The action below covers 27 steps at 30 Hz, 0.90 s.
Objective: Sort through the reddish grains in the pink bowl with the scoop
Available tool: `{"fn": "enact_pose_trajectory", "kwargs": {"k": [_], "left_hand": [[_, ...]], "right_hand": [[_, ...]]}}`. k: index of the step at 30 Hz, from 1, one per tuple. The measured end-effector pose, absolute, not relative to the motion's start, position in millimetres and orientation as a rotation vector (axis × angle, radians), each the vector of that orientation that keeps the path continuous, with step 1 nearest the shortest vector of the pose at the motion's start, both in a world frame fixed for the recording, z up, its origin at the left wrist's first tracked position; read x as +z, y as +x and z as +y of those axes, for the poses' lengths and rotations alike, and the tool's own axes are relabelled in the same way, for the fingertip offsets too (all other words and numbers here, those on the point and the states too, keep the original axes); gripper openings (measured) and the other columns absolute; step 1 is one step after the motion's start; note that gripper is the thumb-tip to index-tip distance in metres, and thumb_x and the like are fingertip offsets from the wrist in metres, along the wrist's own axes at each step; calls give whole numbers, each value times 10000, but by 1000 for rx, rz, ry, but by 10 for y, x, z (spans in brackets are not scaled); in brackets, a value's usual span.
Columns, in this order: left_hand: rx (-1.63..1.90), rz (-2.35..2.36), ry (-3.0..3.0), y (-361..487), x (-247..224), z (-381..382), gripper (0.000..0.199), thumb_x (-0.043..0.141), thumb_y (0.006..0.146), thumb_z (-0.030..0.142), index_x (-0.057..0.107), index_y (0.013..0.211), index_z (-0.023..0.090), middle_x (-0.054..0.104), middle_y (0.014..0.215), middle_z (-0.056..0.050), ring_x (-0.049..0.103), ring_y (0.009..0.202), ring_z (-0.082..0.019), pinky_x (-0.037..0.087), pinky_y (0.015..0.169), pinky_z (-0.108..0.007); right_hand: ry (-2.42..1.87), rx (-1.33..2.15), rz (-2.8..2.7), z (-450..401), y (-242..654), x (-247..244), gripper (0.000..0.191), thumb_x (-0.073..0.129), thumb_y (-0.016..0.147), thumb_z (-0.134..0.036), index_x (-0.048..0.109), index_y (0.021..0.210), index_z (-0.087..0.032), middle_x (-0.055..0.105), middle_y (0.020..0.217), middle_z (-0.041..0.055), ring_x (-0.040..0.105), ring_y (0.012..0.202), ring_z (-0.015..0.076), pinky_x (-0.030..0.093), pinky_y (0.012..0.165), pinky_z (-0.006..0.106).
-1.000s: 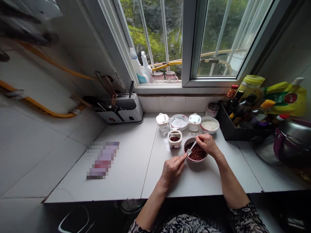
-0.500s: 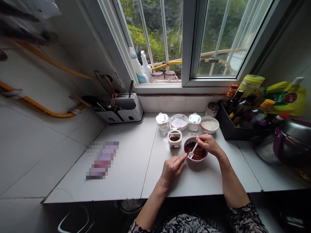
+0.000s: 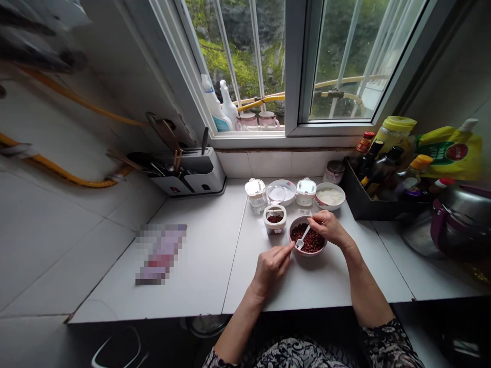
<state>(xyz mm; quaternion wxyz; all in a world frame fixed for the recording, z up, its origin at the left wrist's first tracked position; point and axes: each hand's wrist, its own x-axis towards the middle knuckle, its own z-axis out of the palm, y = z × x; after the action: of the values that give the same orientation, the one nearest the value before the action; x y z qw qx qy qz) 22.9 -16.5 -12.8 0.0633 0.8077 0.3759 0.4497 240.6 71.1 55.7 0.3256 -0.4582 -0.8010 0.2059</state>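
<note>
In my right hand point(image 3: 327, 226) is the handle of a small white spoon point(image 3: 303, 238), pinched between the fingers. The spoon slants down to the left, its scoop over a bowl point(image 3: 308, 254) of dark red grains that look like Sichuan peppercorns point(image 3: 314, 240). My left hand point(image 3: 271, 267) is closed, thumb and forefinger at the bowl's left rim, close to the spoon's scoop. Just behind the left fingers stands a clear jar point(image 3: 275, 225) with a white collar and similar red grains inside.
Behind are two white-lidded jars point(image 3: 255, 190) point(image 3: 306, 192), a shallow dish point(image 3: 288, 188) and a bowl of white granules point(image 3: 330, 196). A black bin of bottles point(image 3: 360, 204) and a steel pot point(image 3: 470, 220) stand right. A utensil holder point(image 3: 205, 176) and a blurred purple item point(image 3: 163, 255) are left.
The view has shifted very slightly. Both hands, the spoon and the bowl keep nearly the same positions.
</note>
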Motion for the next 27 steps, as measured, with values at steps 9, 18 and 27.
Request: {"fn": "enact_pose_trajectory", "kwargs": {"k": [9,18,27], "left_hand": [[1364,1124,2445,226,-142,-161,366,480,974,116,609,1311,178,754,990,-106,728,803,-166,608,741,-265],[1376,1132,2440,231,-133,-163,377,484,968,108,605,1317,183,754,971,-96,728,789,-163,610,728,-261],[1344,1143,2440,224,-132,-174,370,480,984,127,601,1329,185,756,978,-102,726,785,-166,610,736,-267]], "right_hand": [[-1223,736,-2015,680,2409,577,460,479,884,-430,312,520,-204,310,523,-42,302,504,85,256,475,238],[-1279,647,-1977,699,2508,611,430,462,886,-390,369,510,-203,374,494,-29,347,516,100,291,512,251],[-1216,500,-2104,715,2412,566,454,461,889,-372,310,494,-208,338,470,-39,311,509,101,312,560,267]]}}
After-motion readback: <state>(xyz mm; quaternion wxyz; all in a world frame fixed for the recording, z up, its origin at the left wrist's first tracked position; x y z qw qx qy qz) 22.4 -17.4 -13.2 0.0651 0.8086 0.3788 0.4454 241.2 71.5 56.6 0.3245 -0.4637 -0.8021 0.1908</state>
